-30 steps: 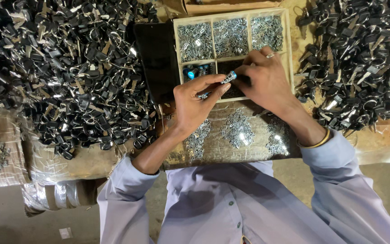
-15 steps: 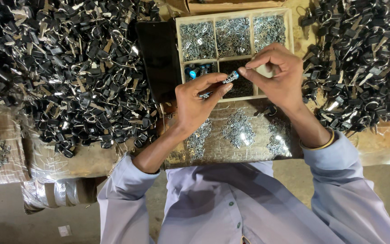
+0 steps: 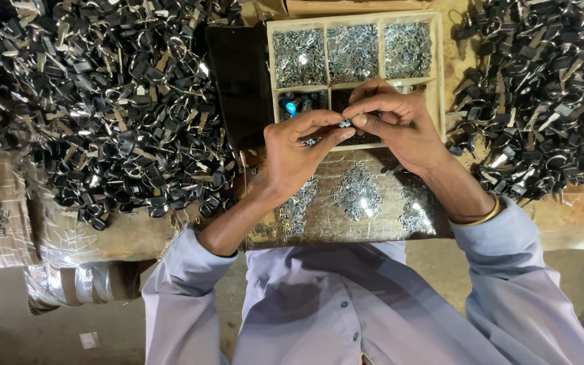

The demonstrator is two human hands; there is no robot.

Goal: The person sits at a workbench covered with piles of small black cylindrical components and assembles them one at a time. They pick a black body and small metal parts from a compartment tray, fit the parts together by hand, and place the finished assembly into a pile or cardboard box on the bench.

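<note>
Both hands now meet over wooden tray (image 3: 441, 81): left hand (image 3: 299, 152) and right hand (image 3: 400, 125) grip pinched narrow on small metal part (image 3: 345, 123), right hand drawn in since previous second.

Plastic-wrapped silver bundle (image 3: 76, 284), lower left

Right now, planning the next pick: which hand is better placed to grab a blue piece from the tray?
Probably left. The left hand lies right beside the blue pieces in the tray; the right hand is farther across. Both pinch a small part.
</note>
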